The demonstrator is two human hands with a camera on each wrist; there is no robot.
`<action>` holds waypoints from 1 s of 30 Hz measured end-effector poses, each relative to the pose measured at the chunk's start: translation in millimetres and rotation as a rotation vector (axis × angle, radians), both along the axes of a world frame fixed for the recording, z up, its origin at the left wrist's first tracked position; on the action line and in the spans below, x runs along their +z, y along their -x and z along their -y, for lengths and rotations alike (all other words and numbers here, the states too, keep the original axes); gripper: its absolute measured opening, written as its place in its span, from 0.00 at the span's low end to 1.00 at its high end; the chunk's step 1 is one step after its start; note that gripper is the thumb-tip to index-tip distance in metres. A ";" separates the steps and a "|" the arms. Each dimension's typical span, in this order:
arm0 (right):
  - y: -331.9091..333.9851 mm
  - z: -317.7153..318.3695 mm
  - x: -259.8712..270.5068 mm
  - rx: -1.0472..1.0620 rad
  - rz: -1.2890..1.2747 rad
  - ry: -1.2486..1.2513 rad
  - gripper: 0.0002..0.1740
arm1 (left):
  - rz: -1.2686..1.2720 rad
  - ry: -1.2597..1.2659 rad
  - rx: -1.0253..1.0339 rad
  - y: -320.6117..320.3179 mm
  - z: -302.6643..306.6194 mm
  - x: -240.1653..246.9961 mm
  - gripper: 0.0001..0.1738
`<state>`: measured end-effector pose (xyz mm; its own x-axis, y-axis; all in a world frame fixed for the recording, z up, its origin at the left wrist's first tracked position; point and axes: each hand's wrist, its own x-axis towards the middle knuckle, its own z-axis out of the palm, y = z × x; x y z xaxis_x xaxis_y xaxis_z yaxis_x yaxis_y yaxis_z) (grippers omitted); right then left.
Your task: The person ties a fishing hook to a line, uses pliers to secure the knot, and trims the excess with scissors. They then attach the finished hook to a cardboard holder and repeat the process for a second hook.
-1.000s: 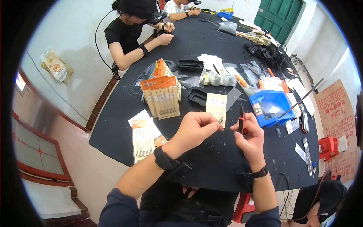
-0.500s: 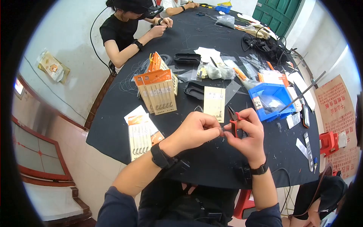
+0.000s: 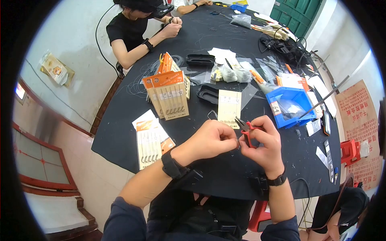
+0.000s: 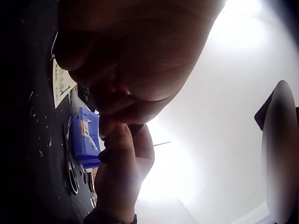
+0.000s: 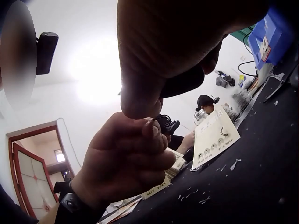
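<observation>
In the head view my left hand (image 3: 215,138) pinches a tiny, thin, dark hook-like piece between thumb and forefinger; its exact kind I cannot tell. Close on its right, my right hand (image 3: 263,140) holds small pliers (image 3: 245,132) with red handles, their dark jaws pointing up and left. The fingertips of both hands almost meet. Just beyond them a pale fishing-hook card (image 3: 229,105) stands propped up, a row of small hooks along its lower edge. From the right wrist, the card (image 5: 215,140) shows behind the left hand (image 5: 126,158), which has its fingers curled.
Orange-topped hook packets (image 3: 171,96) stand left of the card, with more packets (image 3: 148,142) lying nearer. Black trays (image 3: 209,94) sit behind. A blue bin (image 3: 287,106) with a rod across it is on the right. Another person (image 3: 134,34) works at the far left.
My right hand has come left to meet the left hand's fingertips. The pliers have tipped from upright to leaning left, over the card's lower corner. The head view has shifted slightly.
</observation>
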<state>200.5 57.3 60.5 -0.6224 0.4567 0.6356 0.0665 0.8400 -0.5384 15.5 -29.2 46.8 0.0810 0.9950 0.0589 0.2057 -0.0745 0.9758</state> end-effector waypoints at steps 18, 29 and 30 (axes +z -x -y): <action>-17.7 -10.5 10.6 -0.038 -0.009 0.293 0.07 | 0.121 -0.056 0.254 0.9 1.6 7.5 0.09; -16.1 -10.9 12.9 -0.013 0.054 0.198 0.10 | 0.144 -0.139 0.333 1.9 1.4 2.7 0.08; -15.9 -11.0 12.6 -0.016 0.065 0.178 0.09 | 0.149 -0.139 0.331 1.9 1.5 2.8 0.08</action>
